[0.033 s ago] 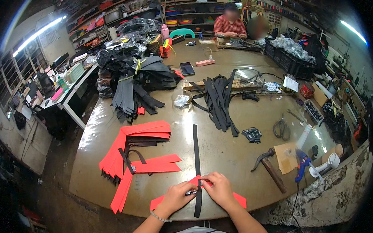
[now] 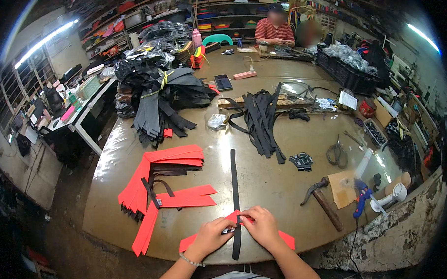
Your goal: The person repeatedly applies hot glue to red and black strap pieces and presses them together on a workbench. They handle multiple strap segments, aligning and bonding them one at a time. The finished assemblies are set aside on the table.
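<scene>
A folded red strap (image 2: 287, 240) lies at the table's near edge, its two ends slanting out below my hands. A narrow black strap (image 2: 235, 179) runs lengthwise across its peak. My left hand (image 2: 214, 237) is closed on the red strap, with a small white-marked piece partly showing at its fingertips. The fingers of my right hand (image 2: 261, 227) pinch the black strap where it crosses the red one; my fingers partly cover this spot. To the left, more red straps (image 2: 135, 185) are fanned in a stack, with short black straps among them.
Loose black straps (image 2: 263, 121) and small black pieces (image 2: 301, 162) lie ahead. Scissors (image 2: 337, 153), a hammer (image 2: 328, 208) and a blue glue gun (image 2: 363, 198) are at right. Bundled dark straps (image 2: 151, 107) rise at left. A person in red stripes (image 2: 275, 30) sits across the table.
</scene>
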Demonstrator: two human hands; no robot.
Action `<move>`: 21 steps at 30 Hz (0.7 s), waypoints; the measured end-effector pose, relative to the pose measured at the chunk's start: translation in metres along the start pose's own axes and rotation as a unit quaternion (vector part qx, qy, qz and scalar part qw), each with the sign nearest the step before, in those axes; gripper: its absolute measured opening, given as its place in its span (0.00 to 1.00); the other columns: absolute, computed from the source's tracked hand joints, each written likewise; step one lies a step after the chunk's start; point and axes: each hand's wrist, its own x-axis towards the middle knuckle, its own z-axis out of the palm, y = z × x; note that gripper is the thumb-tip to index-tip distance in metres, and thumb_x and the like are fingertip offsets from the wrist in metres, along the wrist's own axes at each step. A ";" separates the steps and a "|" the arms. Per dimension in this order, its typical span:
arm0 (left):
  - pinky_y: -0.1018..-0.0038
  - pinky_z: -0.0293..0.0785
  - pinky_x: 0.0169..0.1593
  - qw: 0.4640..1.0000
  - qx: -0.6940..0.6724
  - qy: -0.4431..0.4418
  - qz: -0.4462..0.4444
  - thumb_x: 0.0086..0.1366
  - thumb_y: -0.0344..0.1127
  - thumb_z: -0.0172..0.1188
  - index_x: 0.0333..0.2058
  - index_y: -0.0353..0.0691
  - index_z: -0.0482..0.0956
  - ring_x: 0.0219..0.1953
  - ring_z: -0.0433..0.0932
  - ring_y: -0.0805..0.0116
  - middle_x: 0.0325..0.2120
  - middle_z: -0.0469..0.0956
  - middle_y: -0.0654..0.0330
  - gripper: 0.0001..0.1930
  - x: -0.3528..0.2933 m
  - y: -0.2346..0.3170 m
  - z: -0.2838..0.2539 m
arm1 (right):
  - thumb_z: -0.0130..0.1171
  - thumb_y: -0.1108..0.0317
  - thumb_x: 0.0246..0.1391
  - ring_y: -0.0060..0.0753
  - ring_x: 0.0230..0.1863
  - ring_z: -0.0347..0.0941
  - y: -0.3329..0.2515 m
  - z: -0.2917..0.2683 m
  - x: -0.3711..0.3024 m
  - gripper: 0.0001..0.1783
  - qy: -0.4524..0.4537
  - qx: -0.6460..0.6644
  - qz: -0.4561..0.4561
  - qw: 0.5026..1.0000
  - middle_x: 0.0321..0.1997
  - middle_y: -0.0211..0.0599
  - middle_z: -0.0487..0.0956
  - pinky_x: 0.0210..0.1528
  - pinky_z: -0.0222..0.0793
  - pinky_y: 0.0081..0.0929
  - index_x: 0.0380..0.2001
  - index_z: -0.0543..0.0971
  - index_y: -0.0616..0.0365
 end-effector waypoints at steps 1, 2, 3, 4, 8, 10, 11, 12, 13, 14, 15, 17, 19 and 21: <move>0.68 0.78 0.36 1.000 -0.003 0.011 0.003 0.52 0.30 0.69 0.36 0.42 0.80 0.33 0.82 0.61 0.32 0.80 0.60 0.12 0.000 0.001 0.001 | 0.64 0.62 0.53 0.43 0.40 0.76 0.000 0.000 0.000 0.07 0.000 -0.006 -0.005 1.000 0.35 0.34 0.80 0.41 0.73 0.38 0.33 0.84 0.50; 0.68 0.78 0.36 1.000 -0.006 0.013 -0.015 0.51 0.29 0.69 0.35 0.42 0.80 0.33 0.82 0.60 0.32 0.80 0.59 0.11 0.000 0.002 0.001 | 0.64 0.62 0.53 0.43 0.40 0.76 -0.001 -0.001 -0.001 0.07 0.000 -0.002 -0.001 1.000 0.35 0.34 0.80 0.41 0.73 0.38 0.34 0.84 0.50; 0.68 0.78 0.37 0.999 -0.009 0.017 -0.030 0.51 0.29 0.68 0.35 0.42 0.81 0.33 0.82 0.59 0.32 0.80 0.58 0.11 0.000 0.004 0.002 | 0.64 0.62 0.53 0.43 0.40 0.76 -0.001 -0.001 -0.001 0.07 -0.001 0.000 0.002 1.000 0.35 0.34 0.80 0.41 0.73 0.38 0.34 0.84 0.50; 0.68 0.78 0.37 0.999 -0.012 0.025 -0.038 0.50 0.28 0.68 0.34 0.42 0.81 0.34 0.81 0.58 0.32 0.80 0.58 0.11 0.000 0.005 0.002 | 0.64 0.62 0.53 0.43 0.40 0.76 -0.002 -0.001 -0.001 0.08 -0.005 -0.002 0.010 1.000 0.35 0.34 0.80 0.41 0.73 0.38 0.35 0.84 0.50; 0.68 0.78 0.37 0.998 -0.015 0.018 -0.051 0.49 0.28 0.68 0.33 0.41 0.82 0.33 0.81 0.58 0.31 0.79 0.58 0.10 0.003 0.006 0.000 | 0.65 0.66 0.51 0.41 0.37 0.77 -0.004 -0.001 -0.001 0.08 0.012 0.009 0.002 1.000 0.34 0.38 0.80 0.41 0.73 0.35 0.35 0.84 0.56; 0.69 0.77 0.37 0.998 -0.010 0.024 -0.050 0.49 0.27 0.69 0.32 0.40 0.82 0.33 0.81 0.59 0.30 0.79 0.57 0.10 0.004 0.006 0.000 | 0.65 0.66 0.52 0.41 0.37 0.77 -0.004 -0.001 -0.001 0.09 0.015 0.010 0.004 1.000 0.34 0.39 0.80 0.41 0.73 0.34 0.35 0.84 0.57; 0.69 0.77 0.37 0.998 -0.022 0.024 -0.055 0.48 0.27 0.69 0.32 0.40 0.82 0.33 0.81 0.59 0.30 0.79 0.57 0.10 0.004 0.005 0.000 | 0.65 0.65 0.52 0.41 0.38 0.77 -0.004 -0.001 -0.001 0.08 0.014 0.015 0.005 1.000 0.34 0.37 0.80 0.42 0.73 0.35 0.35 0.83 0.55; 0.69 0.77 0.37 0.998 -0.032 0.027 -0.057 0.48 0.26 0.69 0.32 0.40 0.82 0.33 0.81 0.59 0.30 0.79 0.57 0.10 0.004 0.004 0.001 | 0.64 0.63 0.53 0.42 0.40 0.76 -0.003 -0.001 -0.002 0.08 0.012 0.021 0.007 1.000 0.35 0.36 0.80 0.42 0.73 0.36 0.35 0.83 0.53; 0.69 0.77 0.37 0.997 -0.041 0.031 -0.056 0.48 0.26 0.69 0.32 0.40 0.82 0.33 0.81 0.60 0.30 0.79 0.57 0.10 0.004 0.004 0.002 | 0.63 0.62 0.53 0.42 0.41 0.76 -0.003 -0.001 -0.002 0.08 0.007 0.020 0.015 1.000 0.35 0.35 0.80 0.43 0.72 0.37 0.35 0.83 0.52; 0.69 0.77 0.37 0.997 -0.039 0.029 -0.061 0.48 0.26 0.69 0.32 0.40 0.82 0.33 0.81 0.60 0.30 0.80 0.57 0.10 0.004 0.004 0.002 | 0.63 0.62 0.53 0.42 0.41 0.76 -0.003 -0.001 -0.002 0.08 0.010 0.030 0.009 0.999 0.36 0.35 0.80 0.43 0.72 0.37 0.35 0.83 0.52; 0.69 0.77 0.37 0.997 -0.035 0.026 -0.062 0.47 0.25 0.69 0.31 0.40 0.82 0.32 0.81 0.60 0.30 0.80 0.57 0.10 0.003 0.003 0.003 | 0.63 0.62 0.53 0.42 0.41 0.76 -0.003 -0.002 -0.003 0.08 0.010 0.035 0.010 0.999 0.36 0.35 0.80 0.43 0.72 0.37 0.35 0.83 0.52; 0.69 0.77 0.37 0.997 -0.031 0.025 -0.060 0.47 0.25 0.69 0.31 0.39 0.82 0.32 0.81 0.60 0.30 0.80 0.57 0.10 0.003 0.001 0.003 | 0.63 0.62 0.54 0.43 0.41 0.76 -0.002 -0.002 -0.003 0.09 0.010 0.037 0.012 0.999 0.36 0.35 0.80 0.43 0.72 0.37 0.36 0.83 0.51; 0.69 0.77 0.37 0.998 -0.029 0.037 -0.045 0.48 0.25 0.69 0.31 0.39 0.82 0.32 0.80 0.60 0.30 0.80 0.57 0.10 0.003 0.000 0.004 | 0.63 0.62 0.54 0.43 0.41 0.76 -0.003 -0.002 -0.003 0.09 0.008 0.029 0.011 0.999 0.36 0.35 0.80 0.43 0.72 0.37 0.36 0.83 0.51; 0.69 0.77 0.37 0.997 -0.024 0.034 -0.057 0.47 0.25 0.69 0.31 0.39 0.82 0.32 0.80 0.59 0.29 0.80 0.57 0.10 0.003 -0.001 0.005 | 0.62 0.62 0.54 0.43 0.41 0.76 -0.003 -0.002 -0.002 0.09 0.009 0.040 0.011 0.999 0.36 0.36 0.80 0.43 0.72 0.38 0.36 0.83 0.51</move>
